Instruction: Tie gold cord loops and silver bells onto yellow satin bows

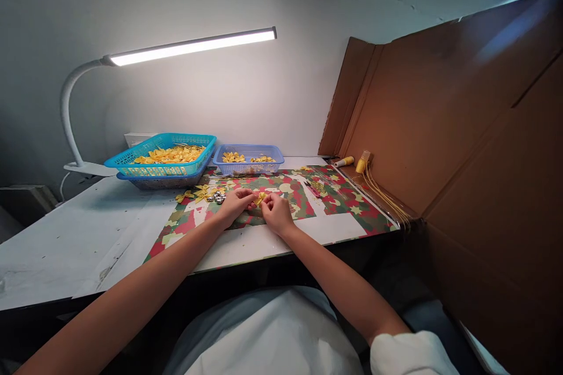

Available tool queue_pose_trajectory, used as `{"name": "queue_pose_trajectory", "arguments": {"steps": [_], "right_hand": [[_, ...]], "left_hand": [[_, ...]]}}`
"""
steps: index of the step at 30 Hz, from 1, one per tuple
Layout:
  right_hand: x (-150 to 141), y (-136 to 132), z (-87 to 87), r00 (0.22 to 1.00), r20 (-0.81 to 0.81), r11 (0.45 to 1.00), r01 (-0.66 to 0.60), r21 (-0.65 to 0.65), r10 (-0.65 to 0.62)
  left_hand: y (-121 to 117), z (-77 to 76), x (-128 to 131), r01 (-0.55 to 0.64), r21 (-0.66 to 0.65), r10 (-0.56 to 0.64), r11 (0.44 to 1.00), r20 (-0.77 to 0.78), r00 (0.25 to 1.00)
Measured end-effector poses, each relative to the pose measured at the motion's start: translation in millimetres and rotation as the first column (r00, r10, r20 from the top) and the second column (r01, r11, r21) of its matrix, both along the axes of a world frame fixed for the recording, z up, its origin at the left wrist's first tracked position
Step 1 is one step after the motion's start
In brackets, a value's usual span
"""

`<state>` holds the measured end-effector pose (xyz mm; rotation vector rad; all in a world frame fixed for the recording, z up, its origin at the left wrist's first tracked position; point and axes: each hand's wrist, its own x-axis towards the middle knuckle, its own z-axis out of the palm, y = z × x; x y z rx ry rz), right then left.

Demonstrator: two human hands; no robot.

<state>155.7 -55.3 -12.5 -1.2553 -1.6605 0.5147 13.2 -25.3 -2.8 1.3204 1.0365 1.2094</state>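
A small yellow ribbon bow (260, 198) is pinched between the fingertips of both hands, just above the patterned sheet (299, 206). My left hand (237, 205) grips the bow's left side, fingers closed. On its right side, my right hand (277, 212) is also closed, thumb and forefinger together. Beside my left hand lies a small pile of silvery pieces (217, 197), too small to name. Loose yellow bows (203, 192) are scattered just left of that pile. To the right of my hands are small scissors (312, 189) with pinkish handles, next to a heap of tiny gold-green bits (318, 188).
A turquoise basket (115, 161) of yellow bows rests on a blue one at back left. Beside it stands a smaller blue basket (247, 169) with bows. A lamp (193, 50) reaches overhead. Cardboard (440, 105) walls the right side, with thread spools (363, 162) and yellow cords (387, 196) along it.
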Motion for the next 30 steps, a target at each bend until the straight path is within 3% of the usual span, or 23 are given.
{"name": "queue_pose_trajectory", "arguments": {"steps": [8,17,30], "right_hand": [[0.1,0.1,0.5,1.000,0.003,1.000,0.015,0.009,-0.015],[-0.2,-0.1,-0.5,0.999,0.017,0.999,0.029,0.029,-0.029],[-5.6,0.9,-1.6,0.999,-0.027,1.000,0.021,-0.009,-0.021]], "left_hand": [[-2.8,0.7,-2.3,0.024,0.048,-0.020,0.999,-0.085,0.996],[-4.6,1.5,-0.8,-0.002,0.008,0.003,1.000,-0.077,0.997],[-9.5,-1.3,5.7,-0.056,0.154,0.085,0.986,-0.191,0.978]]}}
